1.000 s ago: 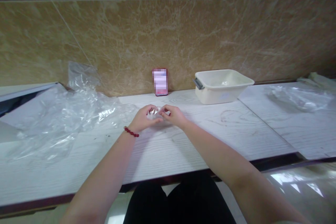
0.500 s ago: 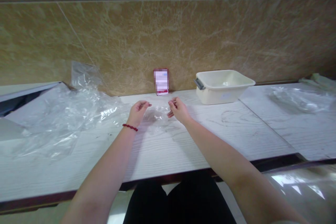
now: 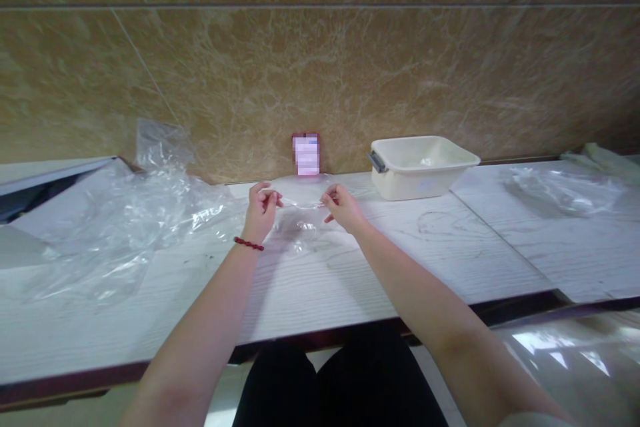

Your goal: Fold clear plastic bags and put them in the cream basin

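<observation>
A clear plastic bag [image 3: 301,220] lies between my two hands on the white wood-grain table [image 3: 310,293]. My left hand [image 3: 263,208], with a red beaded bracelet at the wrist, pinches the bag's edge on the left. On the right, my right hand [image 3: 342,207] pinches the same edge between thumb and finger. The edge runs as a line from one hand to the other, and clear film also shows beyond it. Behind the hands, a phone [image 3: 307,155] leans upright against the marbled wall.
A cream plastic basin [image 3: 425,180] with a grey handle stands at the back right. Clear bags [image 3: 135,207] are heaped on the left beside an open white box [image 3: 55,190]. More clear plastic [image 3: 567,190] lies far right, near a pale cloth [image 3: 607,163].
The bag's edge is now stretched as a line between my hands, with more film behind it. My left hand's fingers have turned and curled. The view has shifted slightly.
</observation>
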The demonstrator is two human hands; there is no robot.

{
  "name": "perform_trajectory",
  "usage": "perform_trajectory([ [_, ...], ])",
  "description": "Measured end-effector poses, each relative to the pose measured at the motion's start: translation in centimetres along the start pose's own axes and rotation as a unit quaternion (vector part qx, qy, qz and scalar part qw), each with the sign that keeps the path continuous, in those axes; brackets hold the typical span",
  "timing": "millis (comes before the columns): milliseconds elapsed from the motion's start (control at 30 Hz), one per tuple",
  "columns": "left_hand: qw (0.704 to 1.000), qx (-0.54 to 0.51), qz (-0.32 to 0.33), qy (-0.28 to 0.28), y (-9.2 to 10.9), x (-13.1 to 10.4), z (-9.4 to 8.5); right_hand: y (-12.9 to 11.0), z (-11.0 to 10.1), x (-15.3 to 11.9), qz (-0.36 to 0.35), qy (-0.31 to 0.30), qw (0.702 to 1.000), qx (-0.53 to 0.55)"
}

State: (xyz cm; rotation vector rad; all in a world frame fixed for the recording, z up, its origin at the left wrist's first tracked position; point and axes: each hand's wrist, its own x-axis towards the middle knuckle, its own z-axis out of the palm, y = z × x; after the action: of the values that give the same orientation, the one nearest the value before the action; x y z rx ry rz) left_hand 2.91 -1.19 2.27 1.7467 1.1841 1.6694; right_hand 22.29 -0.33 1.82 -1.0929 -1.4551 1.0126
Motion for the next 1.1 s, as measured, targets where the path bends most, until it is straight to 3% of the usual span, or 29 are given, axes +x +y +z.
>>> perform_trajectory([
  [267, 0.994, 0.076, 0.083, -0.008, 2.5, -0.3, -0.3, -2.2, 0.1, 0.1, 0.123, -0.011, 0.987, 0.108],
  [400, 0.983, 0.177, 0.04, -0.003, 4.3, 0.7, -0.9, -4.2, -0.5, 0.8, 0.16, -0.004, 0.973, 0.165],
  [500, 0.98, 0.194, 0.007, -0.037, 5.5, 2.3, -1.2, -5.8, -1.3, 1.6, 0.156, -0.007, 0.972, 0.177],
  [667, 0.989, 0.12, -0.059, -0.068, 6.1, 5.4, -1.1, -8.1, -1.9, 3.9, 0.091, -0.003, 0.988, 0.123],
  [800, 0.995, 0.027, -0.093, -0.017, 6.1, 8.1, -0.4, -9.3, -1.8, 6.0, 0.013, 0.04, 0.999, 0.0],
  [1000, 0.998, -0.056, -0.018, 0.001, 7.4, 10.7, 0.6, -11.3, -2.1, 7.6, -0.192, 0.084, 0.965, -0.155],
  [1100, 0.997, -0.081, -0.007, 0.005, 8.5, 11.1, 0.9, -11.2, -2.6, 8.4, -0.214, 0.109, 0.954, -0.18],
])
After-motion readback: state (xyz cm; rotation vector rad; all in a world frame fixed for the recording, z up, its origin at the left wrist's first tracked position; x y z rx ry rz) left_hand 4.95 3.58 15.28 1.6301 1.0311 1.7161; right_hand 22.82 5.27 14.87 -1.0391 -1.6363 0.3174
